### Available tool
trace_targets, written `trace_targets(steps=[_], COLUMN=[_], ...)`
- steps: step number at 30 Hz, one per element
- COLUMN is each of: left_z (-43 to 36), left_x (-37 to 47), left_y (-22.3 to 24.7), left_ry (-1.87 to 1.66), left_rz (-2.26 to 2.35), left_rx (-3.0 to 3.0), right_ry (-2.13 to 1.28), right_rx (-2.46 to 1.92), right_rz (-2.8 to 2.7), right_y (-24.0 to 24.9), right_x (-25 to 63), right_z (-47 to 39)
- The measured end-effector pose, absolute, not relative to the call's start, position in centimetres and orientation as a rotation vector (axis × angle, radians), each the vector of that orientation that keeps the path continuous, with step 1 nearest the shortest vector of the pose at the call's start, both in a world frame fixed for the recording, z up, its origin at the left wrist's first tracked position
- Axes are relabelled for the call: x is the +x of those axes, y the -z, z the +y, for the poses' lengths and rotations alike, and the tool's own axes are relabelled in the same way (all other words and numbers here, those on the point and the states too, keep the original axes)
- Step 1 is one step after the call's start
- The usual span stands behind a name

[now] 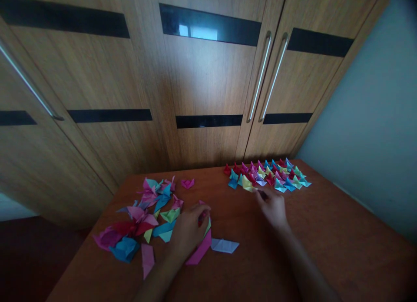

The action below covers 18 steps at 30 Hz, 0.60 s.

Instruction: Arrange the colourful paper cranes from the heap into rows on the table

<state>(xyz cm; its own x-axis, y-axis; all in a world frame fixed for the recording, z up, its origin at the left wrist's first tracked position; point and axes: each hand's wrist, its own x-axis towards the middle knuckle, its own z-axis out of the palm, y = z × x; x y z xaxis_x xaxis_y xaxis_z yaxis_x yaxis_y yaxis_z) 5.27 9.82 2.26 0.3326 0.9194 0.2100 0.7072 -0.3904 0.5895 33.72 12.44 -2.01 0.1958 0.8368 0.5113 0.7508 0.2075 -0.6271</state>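
Observation:
My right hand has its fingers pinched on the edge of a yellow folded paper boat, at the front left part of rows of small coloured paper boats. Over the left pile of folded papers is my left hand, its fingers curled round a reddish-pink paper piece that is mostly hidden. Below that hand lies a long magenta folded strip, with a pale lilac folded piece beside it. A green boat rests just left of the hand.
Loose origami pieces are heaped on the left of the brown table. A pink paper heart lies near the back edge. Behind the table stands a wooden wardrobe with metal handles; a pale wall is at the right.

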Motion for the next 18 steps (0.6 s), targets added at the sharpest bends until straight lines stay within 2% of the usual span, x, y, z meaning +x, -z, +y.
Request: trace_targets(steps=[6, 11, 18], left_z=[8.2, 8.0, 8.0], left_x=[4.4, 4.4, 4.2], left_y=[-1.5, -1.4, -1.5], left_ry=[-0.702, -0.695, -0.671], left_rz=[1.387, 1.373, 1.410], left_rx=[2.181, 2.168, 2.154], right_ry=[0.286, 0.201, 0.107], right_rx=[-2.112, -2.363, -2.441], right_rz=[-1.350, -1.467, -1.519], right_y=[2.7, 3.7, 3.8], right_x=[40.5, 41.6, 40.6], right_z=[12.4, 12.2, 12.6])
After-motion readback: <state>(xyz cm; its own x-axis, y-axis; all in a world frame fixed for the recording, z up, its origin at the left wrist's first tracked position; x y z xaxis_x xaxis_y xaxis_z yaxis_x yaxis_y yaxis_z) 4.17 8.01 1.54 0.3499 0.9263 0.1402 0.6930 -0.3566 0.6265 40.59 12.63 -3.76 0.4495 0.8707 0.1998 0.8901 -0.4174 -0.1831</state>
